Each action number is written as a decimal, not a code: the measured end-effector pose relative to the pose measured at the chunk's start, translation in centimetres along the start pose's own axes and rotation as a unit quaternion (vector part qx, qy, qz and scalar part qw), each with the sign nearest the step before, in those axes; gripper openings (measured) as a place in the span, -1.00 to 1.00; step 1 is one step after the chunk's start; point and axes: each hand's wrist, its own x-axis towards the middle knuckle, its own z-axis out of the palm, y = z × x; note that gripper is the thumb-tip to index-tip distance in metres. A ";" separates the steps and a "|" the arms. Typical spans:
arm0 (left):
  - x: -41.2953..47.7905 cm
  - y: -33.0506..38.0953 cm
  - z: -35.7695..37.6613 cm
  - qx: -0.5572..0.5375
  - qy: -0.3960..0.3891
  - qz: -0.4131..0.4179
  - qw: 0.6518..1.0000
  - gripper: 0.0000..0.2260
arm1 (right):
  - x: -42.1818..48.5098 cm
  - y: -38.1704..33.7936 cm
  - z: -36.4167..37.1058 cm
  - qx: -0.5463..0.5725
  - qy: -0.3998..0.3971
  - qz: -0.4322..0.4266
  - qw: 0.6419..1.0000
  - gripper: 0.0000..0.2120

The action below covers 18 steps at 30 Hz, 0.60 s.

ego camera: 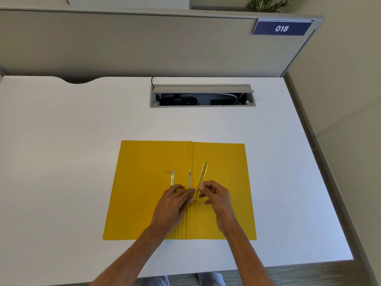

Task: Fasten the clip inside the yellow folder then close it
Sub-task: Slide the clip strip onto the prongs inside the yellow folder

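Note:
The yellow folder (144, 203) lies open and flat on the white desk, spine running away from me. Two thin metal prongs (172, 178) of the clip stand up near the spine, one on the left flap, one (189, 178) at the fold. My right hand (216, 195) pinches the gold clip bar (202, 178) near its lower end, and the bar tilts up and away over the right flap. My left hand (175, 201) rests on the folder at the base of the prongs, fingertips touching the bar's lower end.
The white desk (82, 141) has an open cable hatch (203, 96) at the back. A grey partition with a blue sign "018" (282, 28) stands behind. The desk's right edge drops off to floor.

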 end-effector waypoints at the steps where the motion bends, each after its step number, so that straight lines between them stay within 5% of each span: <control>1: 0.0 -0.1 0.1 0.002 -0.001 0.002 1.000 -0.68 | 0.0 0.0 0.2 -0.002 -0.001 0.000 1.000 -0.85; 18: -0.2 -0.2 0.2 0.036 0.003 0.032 0.999 -0.67 | 0.1 0.8 1.0 -0.010 -0.018 -0.024 0.999 -0.82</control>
